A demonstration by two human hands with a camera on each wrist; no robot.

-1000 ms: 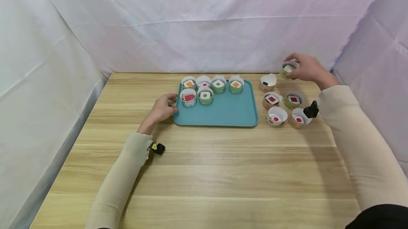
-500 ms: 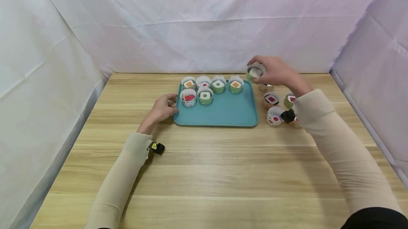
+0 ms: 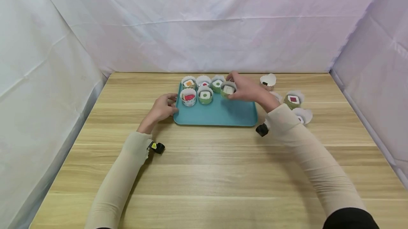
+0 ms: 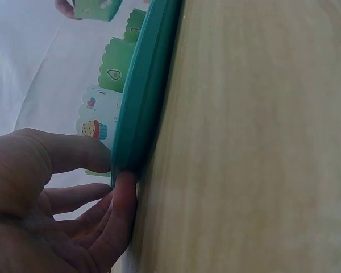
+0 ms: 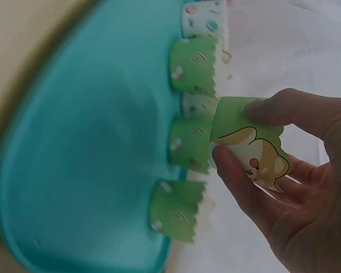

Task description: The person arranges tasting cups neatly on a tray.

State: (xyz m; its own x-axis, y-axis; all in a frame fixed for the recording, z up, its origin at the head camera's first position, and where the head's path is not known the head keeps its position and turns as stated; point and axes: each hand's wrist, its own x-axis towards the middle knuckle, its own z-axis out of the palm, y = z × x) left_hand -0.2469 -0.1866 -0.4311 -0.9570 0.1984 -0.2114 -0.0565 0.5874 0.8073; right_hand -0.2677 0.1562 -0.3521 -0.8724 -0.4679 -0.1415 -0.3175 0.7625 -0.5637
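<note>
My right hand (image 3: 247, 89) grips a green paper baking cup (image 3: 227, 91) between thumb and fingers, over the back right part of the blue tray (image 3: 210, 117). The right wrist view shows a cartoon animal printed on this baking cup (image 5: 247, 128). A whitish piece lies inside it. Behind the held cup and hand, the tray's rightmost back cup is hidden in the head view. My left hand (image 3: 162, 108) holds the tray's left rim; in the left wrist view its thumb (image 4: 85, 152) is at the rim's upper edge, with a fingertip low against the outer side.
Several paper cups, among them a white cup (image 3: 188, 97) and a green cup (image 3: 205, 95), stand on the tray's back left part. Right of the tray are more cups, such as a green cup (image 3: 293, 99), partly hidden by my right arm. A white cloth (image 3: 207, 27) hangs behind the table.
My right hand has carried the green baking cup leftward from the table's back right corner and lowered it over the tray. My left hand has stayed at the tray's left edge.
</note>
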